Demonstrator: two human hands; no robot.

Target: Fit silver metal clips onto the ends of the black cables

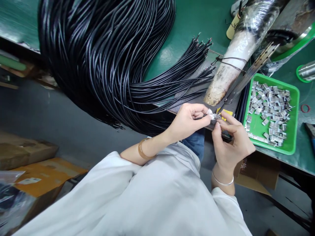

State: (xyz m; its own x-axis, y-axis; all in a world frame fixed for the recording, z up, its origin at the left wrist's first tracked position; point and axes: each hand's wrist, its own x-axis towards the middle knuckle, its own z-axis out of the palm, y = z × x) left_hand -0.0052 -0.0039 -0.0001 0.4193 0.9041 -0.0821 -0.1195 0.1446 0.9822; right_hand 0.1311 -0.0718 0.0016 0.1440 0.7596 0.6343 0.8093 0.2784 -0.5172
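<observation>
My left hand (188, 119) pinches the end of a black cable (199, 117), its thumb and forefinger closed, with white wrapping on the fingertips. My right hand (230, 136) holds a small metal connector (216, 116) between thumb and fingers, right at the cable's end. Whether cable and connector are joined is too small to tell. Just above the fingertips comes down the thin tip of a soldering iron (237, 89). Behind the right fingers lies a yellow piece (226, 113), partly hidden. A large bundle of black cables (103, 59) covers the bench left of my hands, its stripped ends fanning toward them.
A green tray (297, 108) of loose metal connectors (273, 108) stands to the right. A white, plastic-wrapped pipe (230, 62) slants down above my hands. A solder wire spool (307, 71) and a red ring (305, 108) lie farther right. Cardboard boxes (24, 150) sit lower left.
</observation>
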